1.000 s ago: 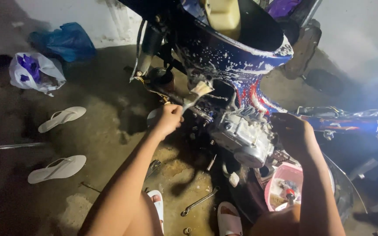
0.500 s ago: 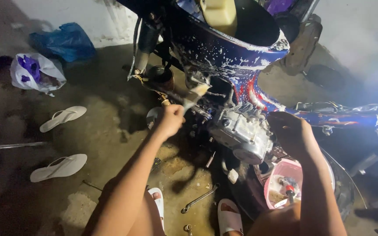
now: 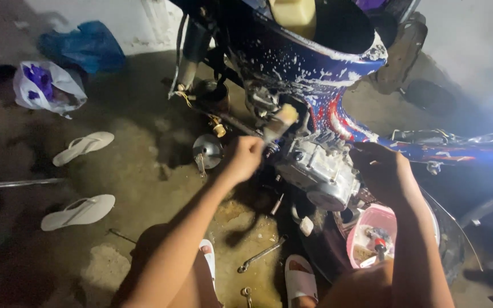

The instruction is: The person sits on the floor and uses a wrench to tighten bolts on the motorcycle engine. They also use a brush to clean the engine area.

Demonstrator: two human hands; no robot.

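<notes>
Head view: left hand (image 3: 246, 157) is closed around a paintbrush (image 3: 279, 123) whose handle runs up and away from the knuckles, bristles against the soapy blue motorcycle frame (image 3: 338, 74) just above the engine (image 3: 320, 168). Right hand (image 3: 380, 171) rests on the engine's far side (grip unclear, too dark), farther from the brush.

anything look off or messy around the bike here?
White foam flecks spatter the blue motorcycle body. Wet patches stain the concrete floor. A wrench lies loose by the feet. Two white sandals sit scattered apart at left.
</notes>
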